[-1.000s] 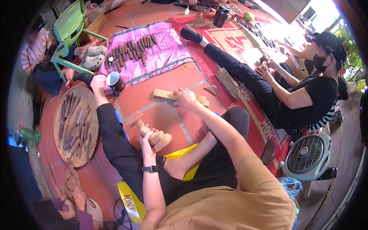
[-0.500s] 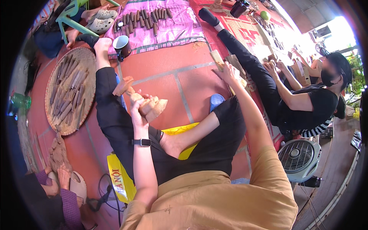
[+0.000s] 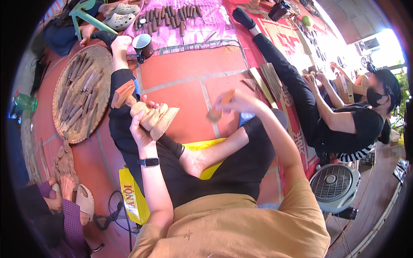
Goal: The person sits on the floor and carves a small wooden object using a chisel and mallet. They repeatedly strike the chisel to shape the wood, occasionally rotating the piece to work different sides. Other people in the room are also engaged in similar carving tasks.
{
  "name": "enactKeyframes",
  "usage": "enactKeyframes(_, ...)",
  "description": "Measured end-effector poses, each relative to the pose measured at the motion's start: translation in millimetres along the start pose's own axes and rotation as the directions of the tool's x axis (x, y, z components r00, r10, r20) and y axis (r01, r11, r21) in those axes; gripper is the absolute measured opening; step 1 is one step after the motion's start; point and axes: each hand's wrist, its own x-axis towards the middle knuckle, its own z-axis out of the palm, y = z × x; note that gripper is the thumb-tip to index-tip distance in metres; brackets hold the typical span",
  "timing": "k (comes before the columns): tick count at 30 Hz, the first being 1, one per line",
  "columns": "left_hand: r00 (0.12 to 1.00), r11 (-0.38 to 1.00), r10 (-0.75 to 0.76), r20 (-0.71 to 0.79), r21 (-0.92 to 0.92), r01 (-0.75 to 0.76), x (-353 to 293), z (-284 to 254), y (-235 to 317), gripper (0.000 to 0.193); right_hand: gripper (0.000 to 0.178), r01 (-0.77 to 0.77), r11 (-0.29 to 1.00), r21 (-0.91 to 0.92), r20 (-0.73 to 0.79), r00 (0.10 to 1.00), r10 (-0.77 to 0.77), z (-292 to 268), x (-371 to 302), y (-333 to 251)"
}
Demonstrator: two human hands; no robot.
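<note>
A carved pale-wood figure (image 3: 162, 120) with a broad flat base rests in my left hand (image 3: 140, 131), fingers wrapped round its middle. A reddish wooden block-like part (image 3: 123, 94) shows at its far end, beyond my fingers. My right hand (image 3: 243, 103) is raised over the tiles, to the right of the figure and apart from it. Its fingers are closed round something brownish with a darker rounded end, smeared by motion. Beyond that hand, flat wooden pieces (image 3: 271, 79) lie at the edge of the red mat.
Several wood-handled tools lie on a round woven tray (image 3: 103, 103) at left and on a pink sheet (image 3: 211, 17) ahead. A dark mug (image 3: 143, 46) stands beside the sheet. At right are a person in black (image 3: 361, 107) and a fan (image 3: 333, 185). Another person's hands (image 3: 64, 182) are lower left.
My right hand has left the flat wooden pieces and come left and nearer, with a brownish thing in it. My left hand has shifted left with the figure, which is turned slightly.
</note>
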Motion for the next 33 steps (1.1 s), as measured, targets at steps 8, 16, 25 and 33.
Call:
enactKeyframes(8,0.998,0.996,0.063,-0.031,-0.063,-0.064,4.3,-6.1,13.6,0.062,0.02,-0.126,0.99,0.057,0.06,0.991,0.122,-47.7,40.3,93.9)
enactKeyframes(16,0.995,0.995,0.094,-0.016,-0.043,-0.095,7.5,-17.9,12.8,0.063,0.012,0.202,0.976,0.079,-0.795,0.604,-0.061,-155.8,83.6,96.4)
enactKeyframes(25,0.997,0.997,0.056,-0.058,-0.049,-0.059,10.2,-7.8,5.5,0.061,0.016,-0.26,0.962,-0.085,-0.124,0.961,0.248,-148.4,58.6,92.3)
enactKeyframes(33,0.992,0.995,0.096,-0.077,-0.015,-0.098,11.5,-9.0,8.1,0.062,0.013,0.184,0.982,-0.047,-0.586,0.791,-0.176,-121.7,91.5,56.0)
